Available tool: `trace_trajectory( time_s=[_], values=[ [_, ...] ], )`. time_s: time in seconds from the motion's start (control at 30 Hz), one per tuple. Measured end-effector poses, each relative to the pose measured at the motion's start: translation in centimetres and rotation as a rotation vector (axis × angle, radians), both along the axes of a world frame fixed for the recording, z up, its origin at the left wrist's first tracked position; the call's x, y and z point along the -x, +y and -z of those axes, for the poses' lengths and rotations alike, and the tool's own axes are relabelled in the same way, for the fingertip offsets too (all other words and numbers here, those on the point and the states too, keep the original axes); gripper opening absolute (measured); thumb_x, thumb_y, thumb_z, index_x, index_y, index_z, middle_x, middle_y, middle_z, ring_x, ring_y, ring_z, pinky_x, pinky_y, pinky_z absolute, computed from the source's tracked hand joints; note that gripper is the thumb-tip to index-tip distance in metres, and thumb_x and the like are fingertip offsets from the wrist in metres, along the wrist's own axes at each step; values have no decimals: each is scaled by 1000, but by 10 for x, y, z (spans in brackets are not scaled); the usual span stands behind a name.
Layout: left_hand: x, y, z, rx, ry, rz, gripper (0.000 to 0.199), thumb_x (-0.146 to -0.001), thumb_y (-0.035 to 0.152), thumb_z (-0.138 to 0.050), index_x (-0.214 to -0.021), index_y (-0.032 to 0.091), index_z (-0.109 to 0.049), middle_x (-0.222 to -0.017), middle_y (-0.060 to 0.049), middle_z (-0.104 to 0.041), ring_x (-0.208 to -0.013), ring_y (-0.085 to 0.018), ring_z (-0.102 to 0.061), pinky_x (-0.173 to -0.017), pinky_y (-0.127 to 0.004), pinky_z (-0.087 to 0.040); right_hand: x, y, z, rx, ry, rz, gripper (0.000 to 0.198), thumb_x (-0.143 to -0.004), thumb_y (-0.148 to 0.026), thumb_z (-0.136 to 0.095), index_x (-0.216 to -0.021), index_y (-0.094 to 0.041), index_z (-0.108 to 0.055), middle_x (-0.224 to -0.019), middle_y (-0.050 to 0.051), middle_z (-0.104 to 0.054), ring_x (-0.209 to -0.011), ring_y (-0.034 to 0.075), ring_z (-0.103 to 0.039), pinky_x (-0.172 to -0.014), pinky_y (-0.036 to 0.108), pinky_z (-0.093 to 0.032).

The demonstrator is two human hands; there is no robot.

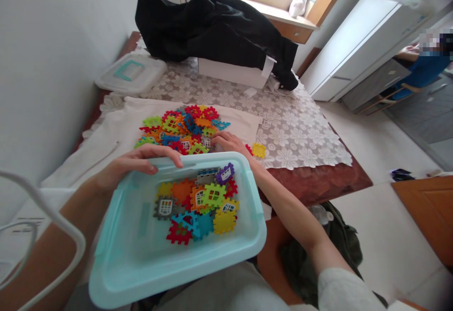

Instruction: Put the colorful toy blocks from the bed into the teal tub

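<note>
Two hands: left hand [136,162] grips bin [116,254], right hand [228,142] on blocks [184,129]

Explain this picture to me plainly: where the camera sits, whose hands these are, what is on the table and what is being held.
There is one picture, taken by a camera on a person's head, looking down at their own bare hands. The left hand grips the far rim of a light blue bin that sits close to the person and holds some colourful plastic tiles. The right hand reaches past the bin and rests on a pile of the same tiles lying on a white cloth over the table; whether it grips one is unclear. Behind lie a bin lid, a white box and a black garment.
</note>
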State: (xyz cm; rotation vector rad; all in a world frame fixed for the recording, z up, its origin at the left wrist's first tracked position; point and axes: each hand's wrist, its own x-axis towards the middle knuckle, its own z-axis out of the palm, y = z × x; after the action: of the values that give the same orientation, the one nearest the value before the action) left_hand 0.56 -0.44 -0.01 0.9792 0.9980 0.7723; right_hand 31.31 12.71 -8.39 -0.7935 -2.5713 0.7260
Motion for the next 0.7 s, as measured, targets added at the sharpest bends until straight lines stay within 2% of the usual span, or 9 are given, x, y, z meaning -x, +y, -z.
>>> trace_trajectory(
  time_s=[0.13,0.23,0.33,0.4,0.47,0.53,0.57,0.63,0.7],
  values=[
    [0,0,1,1,-21,-2,30,-74,22,-82,-101,20,-95,-118,-4,-86,-106,-26,-77,-94,-26,-58,2,0,3,-28,19,52,24,-109,-27,-72,-133,-26,-73,-132,11,-78,-120,26,-71,-111,45,-56],
    [5,3,10,-31,-59,30,30,-75,23,-84,-103,20,-95,-118,-5,-87,-105,-26,-78,-92,-25,-59,3,1,4,-33,107,130,12,-109,-28,-70,-117,-25,-79,-120,9,-81,-107,23,-73,-102,39,-58],
    [9,6,18,-62,-86,66,31,-75,24,-86,-104,20,-95,-117,-6,-88,-103,-28,-79,-90,-26,-61,0,7,4,27,360,260,12,-107,-31,-70,-105,-24,-79,-108,7,-81,-97,21,-73,-95,36,-59],
    [10,6,18,-64,-77,67,31,-76,24,-85,-105,20,-95,-118,-5,-88,-104,-28,-80,-91,-26,-61,-4,12,2,183,593,310,19,-103,-44,-75,-104,-25,-79,-103,5,-81,-93,20,-73,-92,36,-60],
    [9,5,16,-49,-58,54,31,-77,23,-83,-106,21,-95,-119,-4,-87,-107,-28,-79,-94,-26,-61,-9,16,-3,415,771,251,34,-95,-59,-84,-103,-26,-79,-98,3,-80,-87,19,-71,-88,36,-61],
    [8,4,14,-41,-57,47,31,-78,24,-83,-106,21,-95,-118,-4,-87,-106,-28,-79,-94,-26,-61,-14,18,-10,609,835,79,42,-86,-67,-92,-97,-28,-81,-95,1,-79,-88,19,-71,-86,36,-62],
    [8,4,14,-42,-59,51,31,-78,24,-84,-107,21,-95,-118,-4,-87,-106,-28,-79,-93,-26,-61,-16,18,-13,660,821,-21,42,-83,-67,-94,-95,-28,-82,-96,2,-79,-91,19,-72,-88,37,-62],
    [10,4,17,-60,-59,62,31,-77,25,-85,-107,21,-95,-119,-4,-87,-106,-28,-79,-92,-24,-61,-19,17,-20,675,751,-163,39,-85,-64,-95,-95,-28,-85,-104,4,-81,-102,21,-74,-97,38,-62],
    [12,5,20,-73,-54,66,32,-78,25,-84,-108,21,-95,-120,-4,-87,-108,-28,-79,-93,-24,-61,-19,17,-23,620,671,-172,39,-92,-66,-88,-100,-27,-87,-113,6,-83,-111,21,-74,-103,39,-61]
  ],
)
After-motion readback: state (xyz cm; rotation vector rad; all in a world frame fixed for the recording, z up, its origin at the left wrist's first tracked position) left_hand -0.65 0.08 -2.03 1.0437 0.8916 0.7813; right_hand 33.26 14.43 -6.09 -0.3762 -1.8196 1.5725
